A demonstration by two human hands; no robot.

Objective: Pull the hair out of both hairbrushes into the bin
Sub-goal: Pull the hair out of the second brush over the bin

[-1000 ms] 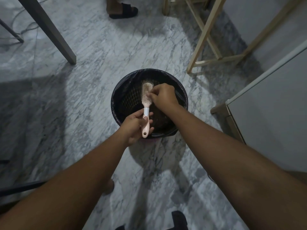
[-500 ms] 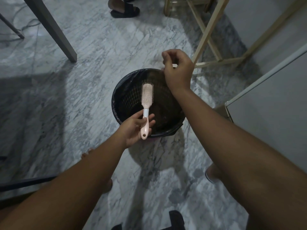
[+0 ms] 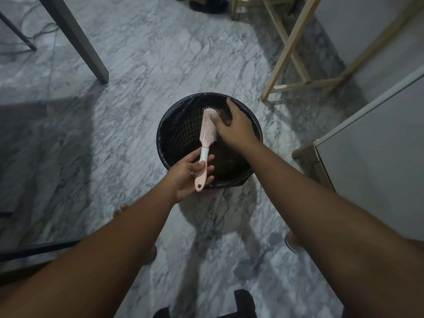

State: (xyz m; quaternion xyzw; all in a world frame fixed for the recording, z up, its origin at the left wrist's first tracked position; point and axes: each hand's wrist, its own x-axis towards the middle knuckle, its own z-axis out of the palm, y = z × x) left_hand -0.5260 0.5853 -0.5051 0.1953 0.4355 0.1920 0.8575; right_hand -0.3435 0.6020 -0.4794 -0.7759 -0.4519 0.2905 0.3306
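- The hairbrush is hanging over the bin, head pointing away.
- The left hand is clamping the handle.
- The right hand, fingers loosely spread, is returning from the far rim to the head.

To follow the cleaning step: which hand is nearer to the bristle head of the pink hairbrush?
Right. The right hand is at the bristle head, above the bin. The left hand grips the handle, at the opposite end.

- One view only: wide-angle camera worn on the head.
- Faces forward and steeply down onto the marble floor.
- Near the bin, which sits mid-frame.
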